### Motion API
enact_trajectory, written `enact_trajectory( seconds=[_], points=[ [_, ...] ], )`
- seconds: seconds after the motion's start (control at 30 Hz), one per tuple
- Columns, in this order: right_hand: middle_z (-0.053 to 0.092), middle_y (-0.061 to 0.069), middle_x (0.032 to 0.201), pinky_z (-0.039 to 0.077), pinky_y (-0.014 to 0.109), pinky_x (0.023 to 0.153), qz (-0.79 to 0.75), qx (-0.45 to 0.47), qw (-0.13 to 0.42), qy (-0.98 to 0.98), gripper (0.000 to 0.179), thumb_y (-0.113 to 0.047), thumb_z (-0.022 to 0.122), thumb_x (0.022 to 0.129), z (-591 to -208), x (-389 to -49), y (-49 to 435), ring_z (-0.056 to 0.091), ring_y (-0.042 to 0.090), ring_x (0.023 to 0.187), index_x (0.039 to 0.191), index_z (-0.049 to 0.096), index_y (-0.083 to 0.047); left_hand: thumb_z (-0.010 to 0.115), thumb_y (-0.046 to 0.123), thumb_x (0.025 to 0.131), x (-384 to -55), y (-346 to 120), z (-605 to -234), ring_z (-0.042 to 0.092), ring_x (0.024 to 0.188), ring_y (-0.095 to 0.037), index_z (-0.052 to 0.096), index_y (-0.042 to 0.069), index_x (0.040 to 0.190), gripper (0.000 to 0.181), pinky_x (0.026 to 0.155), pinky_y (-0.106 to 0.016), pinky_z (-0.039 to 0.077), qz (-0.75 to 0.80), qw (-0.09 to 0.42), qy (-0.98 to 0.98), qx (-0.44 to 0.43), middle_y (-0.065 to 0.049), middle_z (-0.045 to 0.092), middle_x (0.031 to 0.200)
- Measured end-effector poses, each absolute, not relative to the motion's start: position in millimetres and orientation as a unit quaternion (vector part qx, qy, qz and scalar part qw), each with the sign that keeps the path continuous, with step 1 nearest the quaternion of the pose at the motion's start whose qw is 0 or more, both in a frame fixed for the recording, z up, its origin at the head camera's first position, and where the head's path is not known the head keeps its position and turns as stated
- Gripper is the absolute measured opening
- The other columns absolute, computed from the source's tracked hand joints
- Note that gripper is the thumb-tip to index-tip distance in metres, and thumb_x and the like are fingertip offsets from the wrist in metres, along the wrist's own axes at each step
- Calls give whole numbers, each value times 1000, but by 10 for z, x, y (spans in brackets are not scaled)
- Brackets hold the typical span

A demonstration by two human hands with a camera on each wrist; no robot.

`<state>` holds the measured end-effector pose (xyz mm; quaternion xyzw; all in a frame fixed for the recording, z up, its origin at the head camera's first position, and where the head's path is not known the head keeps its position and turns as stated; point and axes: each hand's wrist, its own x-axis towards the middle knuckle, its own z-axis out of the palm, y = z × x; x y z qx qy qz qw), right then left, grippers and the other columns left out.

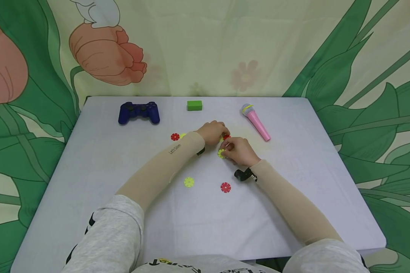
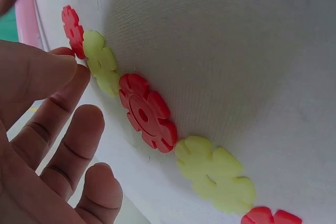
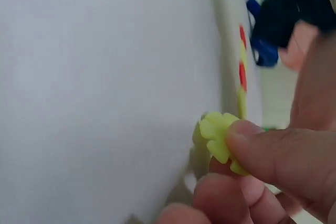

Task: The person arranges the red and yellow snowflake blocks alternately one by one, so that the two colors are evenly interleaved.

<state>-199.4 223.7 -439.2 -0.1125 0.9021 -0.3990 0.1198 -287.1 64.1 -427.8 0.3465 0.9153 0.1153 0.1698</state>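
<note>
In the head view, my left hand (image 1: 212, 132) reaches over the middle of the table, fingers bent down at a red flower disc (image 1: 227, 137). The left wrist view shows its thumb and a fingertip at the edge of that red disc (image 2: 72, 31), which ends a row of alternating red and yellow discs. A yellow disc (image 2: 101, 62) and a red disc (image 2: 148, 113) follow along the row, edge to edge. Just nearer to me, my right hand (image 1: 239, 151) pinches a separate yellow flower disc (image 3: 216, 134) between thumb and fingers. My left forearm hides part of the row.
A loose yellow disc (image 1: 189, 182) and a loose red disc (image 1: 225, 187) lie closer to me. Along the back stand a blue game controller (image 1: 139, 112), a green block (image 1: 194, 105) and a pink microphone (image 1: 257, 122). A white cloth covers the table (image 1: 276, 227).
</note>
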Motion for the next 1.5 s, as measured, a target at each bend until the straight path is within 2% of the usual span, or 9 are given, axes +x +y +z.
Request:
enact_trajectory(
  seconds=[0.13, 0.47, 0.63, 0.97, 1.17, 1.5],
  points=[
    [69, 8, 78, 46, 24, 47, -399, -72, 105, 908, 12, -7, 76, 91, -4378, -2100, 2361, 52, 12, 46, 101, 71, -6, 54, -4, 97, -2871, 647, -4256, 57, 125, -27, 68, 23, 138, 51, 106, -47, 50, 111, 166, 917, 344, -1, 63, 137],
    [65, 8, 79, 46, 23, 48, -380, -11, 82, 921, 16, -11, 73, 94, -4427, -2306, 2574, 54, 11, 49, 107, 68, -4, 51, 2, 103, -2825, 647, -4221, 58, 124, -27, 68, 24, 138, 44, 106, -45, 51, 102, 165, 918, 346, 0, 64, 137],
    [63, 8, 86, 46, 23, 49, -370, 14, 80, 926, 16, -11, 72, 94, -4472, -2346, 2580, 55, 11, 52, 107, 68, -3, 51, 3, 103, -2767, 626, -4239, 58, 125, -28, 68, 24, 138, 44, 107, -47, 50, 104, 167, 918, 345, -1, 64, 139],
    [62, 8, 89, 45, 23, 55, -354, 18, 70, 932, 15, -13, 69, 95, -4446, -2398, 2577, 54, 13, 59, 107, 68, -4, 52, 5, 103, -2783, 638, -4248, 57, 125, -26, 68, 24, 137, 42, 106, -47, 50, 98, 158, 920, 345, 0, 63, 141],
    [59, 9, 87, 45, 23, 49, -359, 10, 68, 931, 17, -12, 69, 95, -4465, -2424, 2584, 54, 11, 50, 109, 67, -2, 52, 3, 102, -2788, 642, -4232, 58, 124, -27, 68, 24, 138, 45, 105, -46, 50, 104, 163, 920, 341, -1, 63, 138],
    [58, 9, 88, 47, 24, 46, -375, 19, 86, 923, 17, -13, 71, 96, -4487, -2413, 2603, 54, 14, 48, 110, 67, -4, 52, 2, 102, -2758, 645, -4233, 58, 123, -27, 69, 23, 137, 43, 105, -46, 51, 102, 159, 920, 344, -1, 64, 139]
  ],
)
